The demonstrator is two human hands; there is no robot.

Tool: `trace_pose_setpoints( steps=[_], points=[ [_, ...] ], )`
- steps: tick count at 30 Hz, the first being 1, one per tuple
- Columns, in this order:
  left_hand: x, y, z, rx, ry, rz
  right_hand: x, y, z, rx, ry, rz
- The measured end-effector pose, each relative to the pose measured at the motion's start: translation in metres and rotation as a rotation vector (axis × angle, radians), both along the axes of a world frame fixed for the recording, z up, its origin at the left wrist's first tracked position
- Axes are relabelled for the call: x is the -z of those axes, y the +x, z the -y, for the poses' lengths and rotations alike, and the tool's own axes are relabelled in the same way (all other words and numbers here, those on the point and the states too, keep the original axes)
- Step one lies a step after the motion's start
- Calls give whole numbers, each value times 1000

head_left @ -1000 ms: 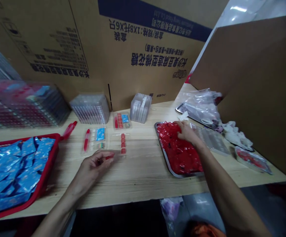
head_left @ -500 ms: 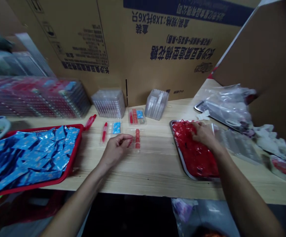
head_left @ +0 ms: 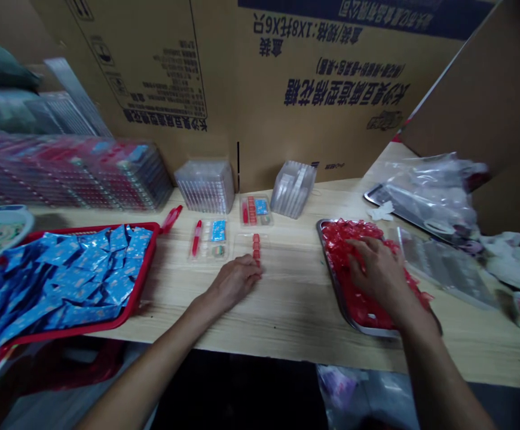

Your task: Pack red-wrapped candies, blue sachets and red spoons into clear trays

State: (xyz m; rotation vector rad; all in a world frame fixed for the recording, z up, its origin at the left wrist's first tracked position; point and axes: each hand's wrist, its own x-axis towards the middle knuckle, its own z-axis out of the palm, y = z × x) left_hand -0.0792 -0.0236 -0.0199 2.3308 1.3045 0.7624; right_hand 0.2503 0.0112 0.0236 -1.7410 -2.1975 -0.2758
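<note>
My left hand [head_left: 236, 279] is over the lower part of a small clear plastic tray [head_left: 239, 243] with a column of small red pieces [head_left: 256, 242]. Its thumb and fingers are pinched together; what they hold, if anything, is hidden. On the right, my right hand [head_left: 379, 276] reaches into a metal tray [head_left: 338, 292] heaped with shiny red plastic-wrapped pieces [head_left: 354, 230]. Its fingers are apart, with the tips among the pieces. Beside my left hand lies another clear tray [head_left: 205, 251] with a red pen-shaped item [head_left: 196, 237] and a blue packet [head_left: 218, 230].
A red basket [head_left: 146, 272] of blue packets stands left, by a bowl [head_left: 27, 222]. Behind are a filled clear tray [head_left: 266, 221], stacked trays [head_left: 206, 188] and a large carton [head_left: 260, 131]. Plastic bags [head_left: 439, 185] and clear trays [head_left: 443, 269] lie right.
My left hand has moved right and down, now covering the lower end of the tray with red pieces. My right hand has shifted slightly lower over the heap. The view has turned a little.
</note>
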Motion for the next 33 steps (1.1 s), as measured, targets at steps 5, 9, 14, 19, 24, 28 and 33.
trace_pose_setpoints(
  steps=[5,9,14,19,24,28,33],
  points=[
    [12,7,6,-30,48,-3,14,-58,15,-245,-11,-220],
    [-3,14,33,-92,33,-31,36,-95,20,-419,-100,-478],
    [0,32,98,-38,-19,-126,53,-110,19,-353,-334,-730],
    [57,44,144,21,236,-279,42,-106,20,-259,-490,-795],
    [34,16,153,-67,400,-52,26,-105,12,-159,-509,-849],
    [-28,-16,129,-386,253,304,18,-123,4,-132,-532,-1098],
    [-52,-37,68,-800,89,805,10,-189,0,-266,-901,-1391]
  ],
)
